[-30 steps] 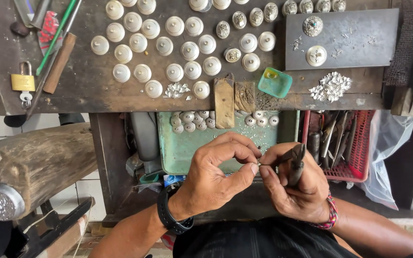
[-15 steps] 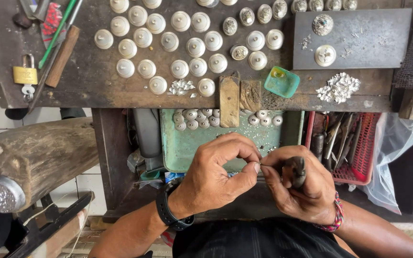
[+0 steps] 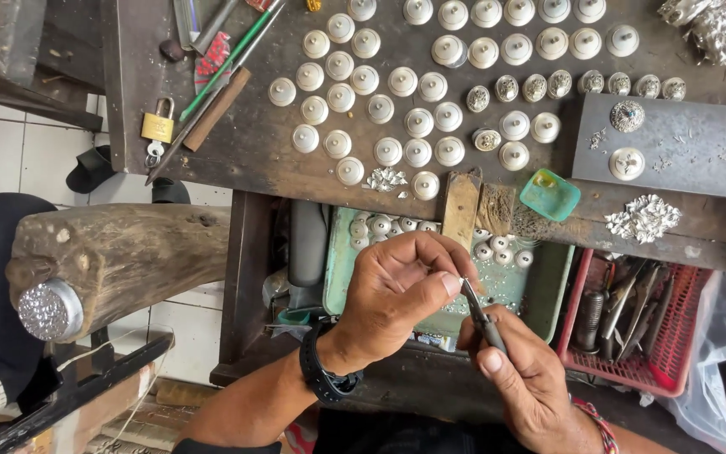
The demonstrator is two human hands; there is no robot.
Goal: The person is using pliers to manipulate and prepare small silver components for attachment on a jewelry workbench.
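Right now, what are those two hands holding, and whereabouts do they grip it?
The right hand grips small pliers by the handles. The left hand pinches something tiny at the pliers' tip, too small to identify.

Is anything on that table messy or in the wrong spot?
Mostly tidy: round white caps sit in rows. Odd bits: a brass padlock among the tools, and loose silver scraps spilled near the bench edge.

whatever the left hand (image 3: 401,290) pinches at the pliers (image 3: 482,319) tip is too small to tell. the right hand (image 3: 524,382) hides the pliers' handles; the red basket (image 3: 632,370) sits partly under the tabletop (image 3: 254,143).
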